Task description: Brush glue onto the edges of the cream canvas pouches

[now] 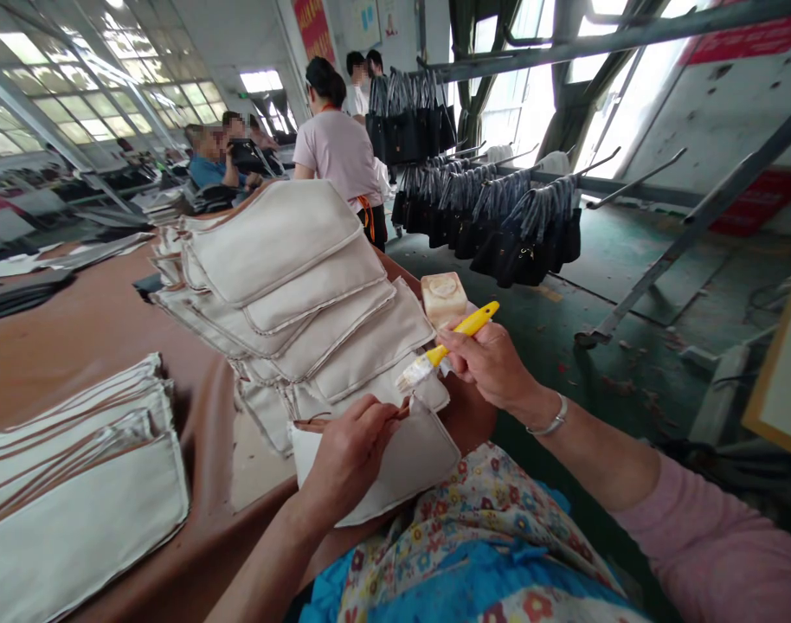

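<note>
My right hand (pixel 490 362) is closed around a paintbrush (pixel 468 327) with a yellow handle. White stuff coats its bristles, which point down and left toward the upper edge of a pale fabric piece (pixel 401 463). That piece lies at the table's near edge, and my left hand (pixel 353 446) pinches its top edge, where a brown strip shows. Just behind the brush, a squarish cream tub (pixel 443 296) stands beside the pile; its contents are hard to make out. A fanned pile of similar off-white pieces (pixel 285 251) with stitched edges rises beyond my hands.
Another stack of pale pieces (pixel 84 510) lies at left on the brown-covered table (pixel 110 346). Dark bags (pixel 525 251) hang from a metal rack (pixel 681 216) at right. A person in a pink shirt (pixel 337 147) stands behind the table, with other people farther back.
</note>
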Available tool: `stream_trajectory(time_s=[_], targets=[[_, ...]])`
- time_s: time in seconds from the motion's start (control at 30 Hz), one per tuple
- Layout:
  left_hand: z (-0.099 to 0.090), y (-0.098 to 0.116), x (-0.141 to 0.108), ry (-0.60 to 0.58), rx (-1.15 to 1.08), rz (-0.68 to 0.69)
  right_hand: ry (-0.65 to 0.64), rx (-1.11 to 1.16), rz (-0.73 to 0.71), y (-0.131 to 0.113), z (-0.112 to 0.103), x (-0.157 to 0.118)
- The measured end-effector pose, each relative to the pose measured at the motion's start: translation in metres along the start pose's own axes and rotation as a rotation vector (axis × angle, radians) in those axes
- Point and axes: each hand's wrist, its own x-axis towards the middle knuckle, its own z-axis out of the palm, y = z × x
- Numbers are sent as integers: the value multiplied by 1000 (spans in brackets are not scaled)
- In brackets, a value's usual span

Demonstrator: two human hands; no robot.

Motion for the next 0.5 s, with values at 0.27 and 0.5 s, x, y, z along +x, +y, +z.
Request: stream_trajectory(time_s=[0.27, 0.5], targets=[[-2, -2, -3, 35, 94, -31, 69, 132, 52, -20, -2, -7], [-32, 19, -48, 232, 320, -121, 25, 254, 267, -29, 22, -31]])
